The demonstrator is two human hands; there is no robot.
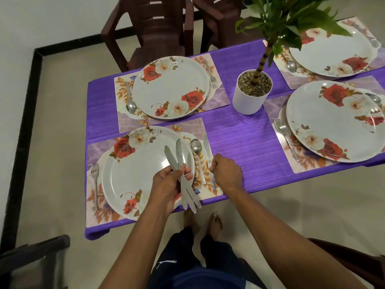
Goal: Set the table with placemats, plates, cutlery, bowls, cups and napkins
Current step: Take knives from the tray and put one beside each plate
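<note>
My left hand (168,185) grips a bunch of table knives (180,163) above the near-left rose-patterned plate (133,174). That plate sits on a floral placemat (93,213) with a fork (95,182) to its left and a spoon (198,157) to its right. Right of the spoon a single knife (206,150) lies on the same mat, and my right hand (226,171) pinches its handle end. Three more plates, far left (173,88), near right (331,122) and far right (333,55), each lie on a mat with a fork and spoon.
A white pot with a leafy plant (251,94) stands mid-table on the purple cloth (245,142). Dark brown chairs (150,32) stand at the far side, and others flank me at the bottom corners. My bare feet are just under the table's near edge.
</note>
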